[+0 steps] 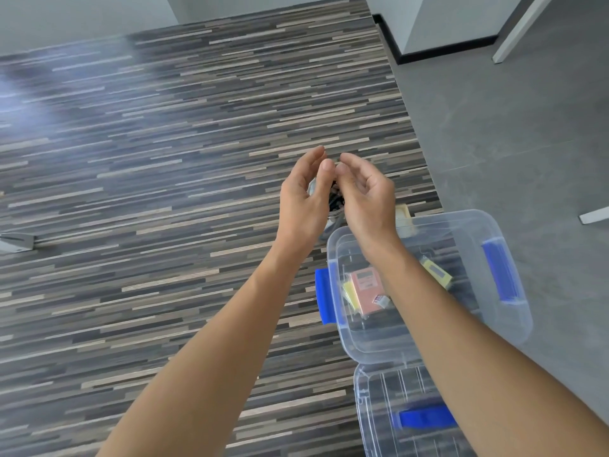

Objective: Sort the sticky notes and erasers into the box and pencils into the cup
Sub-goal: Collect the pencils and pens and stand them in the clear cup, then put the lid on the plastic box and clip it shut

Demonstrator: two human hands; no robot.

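A grey cup (330, 225) with dark pencils (336, 201) stands on the striped table, mostly hidden between my hands. My left hand (303, 199) curves around its left side and my right hand (365, 192) around its right, fingers apart, fingertips nearly touching above the pencils. Neither hand visibly grips anything. The clear box (507, 225) with blue latches sits to the right under my right forearm. It holds an orange sticky pad (364, 285), yellow pads (436, 272) and a small eraser (382, 300). A pale item (403, 212) lies behind my right wrist.
The box's clear lid (412, 417) with a blue handle lies at the near right. The table's right edge (425, 159) runs just beyond the box, with grey floor past it. A metal piece (16, 240) sits at the far left. A white furniture leg (520, 28) stands far right.
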